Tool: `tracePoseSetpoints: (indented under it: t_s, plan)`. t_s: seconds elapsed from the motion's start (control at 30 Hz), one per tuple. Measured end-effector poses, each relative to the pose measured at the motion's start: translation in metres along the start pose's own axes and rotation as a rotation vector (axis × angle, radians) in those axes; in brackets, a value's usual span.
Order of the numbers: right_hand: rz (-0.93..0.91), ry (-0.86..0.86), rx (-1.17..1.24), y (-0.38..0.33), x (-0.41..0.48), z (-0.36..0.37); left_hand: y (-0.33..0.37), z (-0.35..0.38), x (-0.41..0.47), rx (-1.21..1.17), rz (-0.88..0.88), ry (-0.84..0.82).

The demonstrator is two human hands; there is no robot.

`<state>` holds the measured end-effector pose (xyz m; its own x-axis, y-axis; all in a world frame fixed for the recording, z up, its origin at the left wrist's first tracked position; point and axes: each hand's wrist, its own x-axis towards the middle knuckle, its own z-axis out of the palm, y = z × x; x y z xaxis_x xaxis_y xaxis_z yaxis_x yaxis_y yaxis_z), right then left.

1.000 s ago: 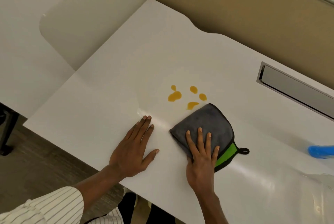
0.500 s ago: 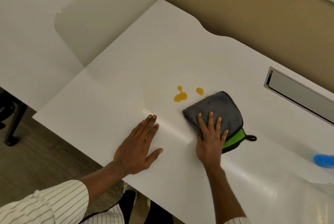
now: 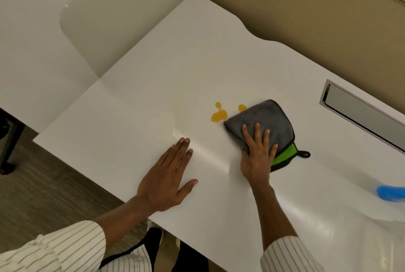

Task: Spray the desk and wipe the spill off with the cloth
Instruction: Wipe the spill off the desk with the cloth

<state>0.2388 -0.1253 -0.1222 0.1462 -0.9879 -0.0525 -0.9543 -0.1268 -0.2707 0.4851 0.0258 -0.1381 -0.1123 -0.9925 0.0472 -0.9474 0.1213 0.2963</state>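
Note:
A folded grey cloth (image 3: 266, 118) with a green underside and a black loop lies on the white desk (image 3: 153, 87). My right hand (image 3: 257, 154) presses flat on the cloth's near half, fingers spread. Orange spill drops (image 3: 219, 115) sit just left of the cloth, and the cloth's far left edge touches a smaller drop (image 3: 241, 107). Other drops are hidden under the cloth. My left hand (image 3: 168, 175) rests flat and empty on the desk, left of the cloth. The blue top of a spray bottle (image 3: 391, 193) shows at the right edge.
A recessed grey cable tray (image 3: 359, 113) is set in the desk at the right. A tan partition wall (image 3: 295, 8) runs behind the desk. A neighbouring white desk (image 3: 32, 52) lies to the left. The desk's near edge runs diagonally below my left hand.
My right hand has slid the cloth away from me over the spill. Two drops that showed earlier are now under the cloth. My left hand has stayed flat in place.

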Motion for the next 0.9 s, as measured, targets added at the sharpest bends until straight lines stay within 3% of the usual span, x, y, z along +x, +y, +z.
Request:
tracePoseSetpoints:
  t_s: [0.13, 0.33, 0.7, 0.9]
  plan:
    - [0.017, 0.003, 0.001, -0.015, -0.008, 0.004, 0.000, 0.000, -0.001, -0.003, 0.000, 0.004]
    - [-0.132, -0.040, 0.029, -0.034, -0.081, 0.009, 0.000, 0.000, -0.001, -0.005, -0.004, -0.006]
    - [-0.085, -0.109, 0.097, -0.007, 0.020, -0.004, 0.000, 0.000, -0.001, 0.001, 0.002, -0.001]
    - [-0.163, -0.115, 0.093, -0.011, -0.055, -0.004, 0.000, 0.000, -0.001, 0.013, 0.002, -0.009]
